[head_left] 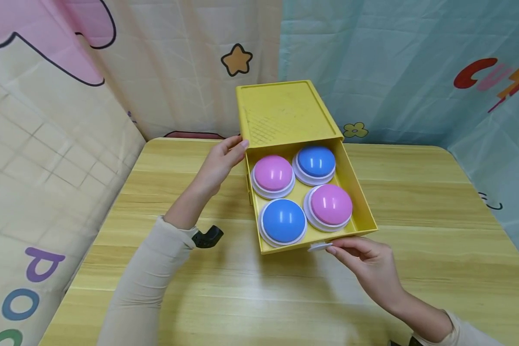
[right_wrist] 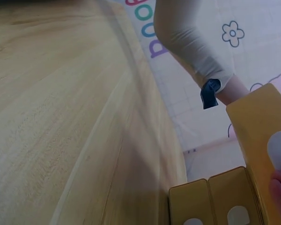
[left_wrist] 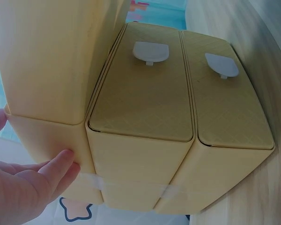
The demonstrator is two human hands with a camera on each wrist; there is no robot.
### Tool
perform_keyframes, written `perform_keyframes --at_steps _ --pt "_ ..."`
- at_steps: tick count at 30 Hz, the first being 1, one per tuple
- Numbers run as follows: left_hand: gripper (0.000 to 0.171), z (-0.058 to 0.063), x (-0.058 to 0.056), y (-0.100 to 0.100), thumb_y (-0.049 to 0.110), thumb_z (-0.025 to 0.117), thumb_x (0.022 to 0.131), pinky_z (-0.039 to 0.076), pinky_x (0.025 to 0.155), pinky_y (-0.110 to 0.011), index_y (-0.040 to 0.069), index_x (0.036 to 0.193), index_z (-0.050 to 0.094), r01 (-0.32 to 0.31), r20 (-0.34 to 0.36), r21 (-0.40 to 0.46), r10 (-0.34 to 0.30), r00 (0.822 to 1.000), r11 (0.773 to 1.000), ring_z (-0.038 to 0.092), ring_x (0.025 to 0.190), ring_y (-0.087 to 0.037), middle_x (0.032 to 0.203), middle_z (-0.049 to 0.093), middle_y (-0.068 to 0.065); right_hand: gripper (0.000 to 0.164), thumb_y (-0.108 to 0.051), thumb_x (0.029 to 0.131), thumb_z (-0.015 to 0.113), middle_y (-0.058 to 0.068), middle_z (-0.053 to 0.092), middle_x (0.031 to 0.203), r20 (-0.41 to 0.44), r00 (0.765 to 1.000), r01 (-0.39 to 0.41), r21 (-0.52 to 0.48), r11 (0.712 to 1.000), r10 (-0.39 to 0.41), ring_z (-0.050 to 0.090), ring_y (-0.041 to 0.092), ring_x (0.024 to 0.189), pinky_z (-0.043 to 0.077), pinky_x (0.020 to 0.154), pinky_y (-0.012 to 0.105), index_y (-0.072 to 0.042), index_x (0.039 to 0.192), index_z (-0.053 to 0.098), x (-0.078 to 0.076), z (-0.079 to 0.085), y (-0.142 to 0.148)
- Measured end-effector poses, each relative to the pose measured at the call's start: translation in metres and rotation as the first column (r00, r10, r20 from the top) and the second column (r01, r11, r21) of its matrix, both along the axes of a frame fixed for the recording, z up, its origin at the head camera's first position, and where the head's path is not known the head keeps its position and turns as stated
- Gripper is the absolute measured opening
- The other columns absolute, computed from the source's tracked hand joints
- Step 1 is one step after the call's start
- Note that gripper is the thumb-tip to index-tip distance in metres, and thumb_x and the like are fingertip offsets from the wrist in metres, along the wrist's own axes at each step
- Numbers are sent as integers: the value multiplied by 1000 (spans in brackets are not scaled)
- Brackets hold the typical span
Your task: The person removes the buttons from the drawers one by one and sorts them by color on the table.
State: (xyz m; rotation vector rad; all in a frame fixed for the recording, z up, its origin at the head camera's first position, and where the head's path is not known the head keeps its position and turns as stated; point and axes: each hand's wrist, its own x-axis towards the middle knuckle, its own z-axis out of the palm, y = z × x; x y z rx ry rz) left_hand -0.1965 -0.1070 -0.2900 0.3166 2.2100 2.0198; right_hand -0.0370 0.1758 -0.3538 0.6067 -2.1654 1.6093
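Yellow rectangular plastic drawer (head_left: pixel 358 204) juts from a yellow plastic cabinet (head_left: pixel 290 113) at mid-table, its long axis far to near, front pointing near and slightly right. At left, the left hand (head_left: pixel 219 167) rests unclenched against the cabinet's corner. Inside sit glossy domes on round white bases: far-left pink dome (head_left: pixel 273 172), near-left blue dome (head_left: pixel 283 221), far-right blue dome (head_left: pixel 316 160), near-right pink dome (head_left: pixel 331 204). Right of these, the right hand (head_left: pixel 369 266) pinches the drawer's flat white rounded handle (head_left: pixel 318 247).
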Motion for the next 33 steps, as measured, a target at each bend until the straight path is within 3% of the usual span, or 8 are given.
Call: perform_keyframes --at_steps 7,15,20,23,25,27,32,33 --pt "55 -2 -2 -1 26 48 94 36 96 -27 -4 136 30 4 -1 -5 -4 1000 1000 40 121 -21 136 35 -15 29 25 62 66 10 67 79 -88 994 -62 6 998 62 62 9 74 49 63 15 5 83 68 3 17 -1" --pt "54 -2 -2 -1 26 48 94 36 96 -27 -5 136 31 -2 -2 2 2 1000 1000 41 120 -21 135 36 -15 13 6 74 69 14 66 84 -212 963 -174 -14 985 167 63 12 80 49 70 16 10 86 67 2 50 3" --pt "54 -2 -1 -1 26 48 94 36 96 -28 -4 136 31 -3 -9 1 3 1000 1000 41 120 -21 135 36 -15 32 -20 76 72 12 67 91 -267 957 -65 189 980 115 61 11 90 46 79 16 7 93 67 -11 65 15" --pt "54 -2 -1 -1 27 48 94 37 95 -27 -3 136 32 -5 -10 0 5 1000 1000 42 120 -20 135 36 -14 44 -26 69 77 8 66 100 -255 963 18 372 928 83 58 8 98 43 83 14 0 103 67 -21 76 22" --pt "54 -2 -1 -1 27 48 94 37 95 -27 -3 136 32 -3 -10 0 3 1000 1000 42 120 -20 135 37 -14 53 -23 63 82 6 64 105 -223 972 48 482 875 70 57 10 101 41 84 12 -3 109 65 -29 84 25" --pt "54 -2 -1 -1 27 48 94 37 95 -27 -3 136 32 -3 -8 0 3 1000 1000 42 120 -20 135 37 -14 61 -16 58 85 7 63 108 -181 981 51 575 817 66 57 16 102 44 84 20 -5 114 62 -38 91 27" --pt "53 -2 -1 -1 27 48 94 37 95 -27 -3 136 33 -4 -6 -2 4 1000 1000 42 119 -20 134 37 -13 72 -27 60 84 13 59 113 2 998 -46 732 679 66 56 31 101 48 76 47 -5 122 55 -57 103 26" --pt "53 -2 -1 0 26 48 94 37 95 -27 -3 135 33 -4 -7 0 4 1000 1000 42 119 -20 134 37 -13 74 -31 61 83 14 59 114 38 997 -73 754 653 68 56 31 101 48 76 48 -5 124 54 -60 105 26"
